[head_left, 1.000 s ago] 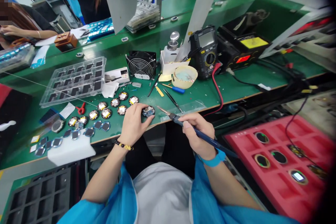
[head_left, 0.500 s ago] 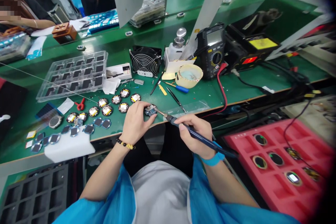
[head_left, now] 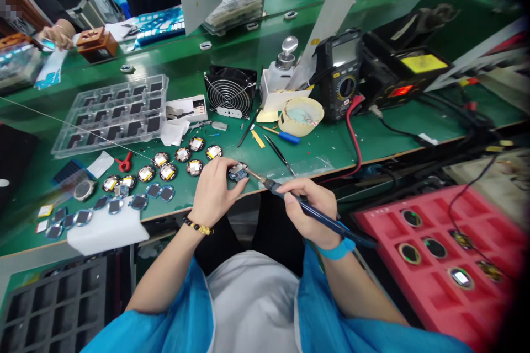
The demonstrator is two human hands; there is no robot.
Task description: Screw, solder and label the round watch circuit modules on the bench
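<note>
Head view. The board [head_left: 238, 171] lies at the near edge of the counter [head_left: 331, 140], directly below the fan [head_left: 231, 91] at 12 o'clock; discs [head_left: 194, 167] spread towards 9 o'clock, and tweezers [head_left: 279, 153] lie at 2 o'clock. The left hand [head_left: 212, 190], at 8 o'clock from the board, holds it by the rim: thumb and index fingers stand apart by about the board's own width, one on either side. Whether the counter also supports the board cannot be told. The right hand [head_left: 310, 227], at 4 o'clock, has its fingers closed pen-fashion round the iron [head_left: 317, 213], whose tip points to 10 o'clock and reaches the board's right side; contact is too small to tell. In handling, the board is probably light, stiff and fragile, its smooth rim liable to slip. It is best pinched gently by the rim between 7 and 11 o'clock, off the upper face and away from the tip. The iron, likely light and rigid, is best taken by its handle; the metal tip should be presumed hot.
</note>
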